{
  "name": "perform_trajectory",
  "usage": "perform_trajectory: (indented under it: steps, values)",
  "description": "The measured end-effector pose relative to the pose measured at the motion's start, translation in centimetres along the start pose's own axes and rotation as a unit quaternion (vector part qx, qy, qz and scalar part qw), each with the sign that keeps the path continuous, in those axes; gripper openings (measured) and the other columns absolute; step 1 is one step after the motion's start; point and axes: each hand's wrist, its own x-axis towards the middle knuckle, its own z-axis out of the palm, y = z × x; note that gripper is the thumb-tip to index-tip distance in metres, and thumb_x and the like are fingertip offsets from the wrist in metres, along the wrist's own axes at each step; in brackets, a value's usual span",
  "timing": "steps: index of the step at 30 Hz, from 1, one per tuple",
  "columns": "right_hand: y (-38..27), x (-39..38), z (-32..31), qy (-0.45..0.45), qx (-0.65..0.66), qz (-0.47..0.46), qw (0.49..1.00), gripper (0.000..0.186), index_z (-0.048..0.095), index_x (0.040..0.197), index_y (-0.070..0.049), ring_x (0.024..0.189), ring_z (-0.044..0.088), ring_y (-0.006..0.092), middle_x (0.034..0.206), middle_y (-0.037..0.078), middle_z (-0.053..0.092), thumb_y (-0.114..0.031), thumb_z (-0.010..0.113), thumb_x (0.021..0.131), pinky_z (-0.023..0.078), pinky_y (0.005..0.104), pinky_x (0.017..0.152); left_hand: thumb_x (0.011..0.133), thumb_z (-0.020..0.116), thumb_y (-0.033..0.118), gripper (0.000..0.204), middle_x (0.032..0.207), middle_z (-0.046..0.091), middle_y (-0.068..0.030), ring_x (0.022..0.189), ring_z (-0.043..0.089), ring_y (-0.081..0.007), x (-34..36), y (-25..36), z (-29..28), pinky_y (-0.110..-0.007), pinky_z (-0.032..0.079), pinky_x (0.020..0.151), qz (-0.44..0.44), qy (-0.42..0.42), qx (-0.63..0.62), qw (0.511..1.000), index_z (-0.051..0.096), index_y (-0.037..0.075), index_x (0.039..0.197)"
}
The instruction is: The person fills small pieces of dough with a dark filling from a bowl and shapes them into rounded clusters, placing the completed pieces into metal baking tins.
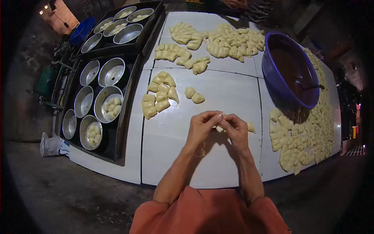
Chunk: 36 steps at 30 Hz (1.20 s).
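My left hand (201, 126) and right hand (235, 128) together pinched one dough piece (220, 128) above the white table (218, 163), fingertips closed on it. The blue bowl (272, 84) to my right held brown filling and a spoon (309, 84). In the black trays (126, 101) to my left, two near pans (109, 103) held dough balls; the neighbouring pans sat bare.

Both hands' fingers (219, 117) pinching a dough piece (220, 128), blue bowl (272, 84) nearby
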Motion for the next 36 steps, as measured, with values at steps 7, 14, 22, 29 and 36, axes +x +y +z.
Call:
perform_trajectory:
  steps: [7, 14, 22, 29, 36]
  values:
    - [1.3, 0.0, -0.2, -0.020, -0.144, -0.240, 0.960, 0.029, 0.068, 0.118, -0.004, 0.087, 0.059, 0.0142, 0.104, 0.008, 0.065, -0.002, 0.068, 0.089, 0.050, 0.0267, 0.074, 0.093, 0.072, 0.022, 0.033, 0.100, 0.072, -0.0064, 0.089, 0.068, -0.0113, -1.5, 2.2, -0.2, -0.023, 0.055, 0.071, 0.008, 0.002, 0.033, 0.999, 0.069, -0.001, 0.117]
    - [2.5, 0.3, 2.3, 0.078, -0.099, -0.322, 0.938, 0.020, 0.062, 0.111, -0.004, 0.091, 0.060, 0.0181, 0.108, 0.010, 0.062, -0.005, 0.070, 0.092, 0.051, 0.0327, 0.080, 0.093, 0.069, 0.009, 0.024, 0.102, 0.071, -0.0071, 0.088, 0.067, -0.0124, -2.1, 2.0, -1.0, -0.026, 0.057, 0.074, 0.050, -0.033, 0.014, 0.998, 0.067, 0.000, 0.115]
    - [3.5, 0.4, 1.6, 0.118, -0.200, -0.290, 0.928, 0.023, 0.060, 0.090, -0.003, 0.060, 0.056, 0.0151, 0.080, 0.006, 0.062, -0.021, 0.073, 0.093, 0.048, 0.0296, 0.054, 0.094, 0.070, 0.016, 0.024, 0.091, 0.071, -0.0038, 0.072, 0.061, -0.0059, -4.1, 1.2, -0.7, -0.020, 0.048, 0.061, 0.044, -0.038, 0.115, 0.992, 0.070, -0.001, 0.111]
    - [0.8, -3.9, 1.7, -0.013, -0.262, -0.306, 0.915, 0.023, 0.065, 0.103, -0.001, 0.080, 0.067, 0.0216, 0.100, 0.011, 0.065, -0.012, 0.076, 0.087, 0.060, 0.0323, 0.071, 0.095, 0.069, 0.018, 0.022, 0.089, 0.069, -0.0058, 0.075, 0.063, -0.0100, -4.4, 0.1, -3.4, -0.023, 0.052, 0.062, -0.045, -0.042, 0.086, 0.994, 0.070, -0.002, 0.105]
    - [7.1, -6.4, 1.5, 0.084, -0.072, 0.053, 0.992, 0.017, 0.064, 0.103, -0.002, 0.065, 0.069, 0.0207, 0.081, 0.011, 0.070, -0.015, 0.069, 0.093, 0.056, 0.0287, 0.063, 0.087, 0.074, 0.028, 0.058, 0.110, 0.069, -0.0153, 0.089, 0.070, -0.0255, -7.7, 1.7, -5.1, -0.035, 0.055, 0.082, 0.027, 0.000, 0.410, 0.912, 0.056, 0.004, 0.136]
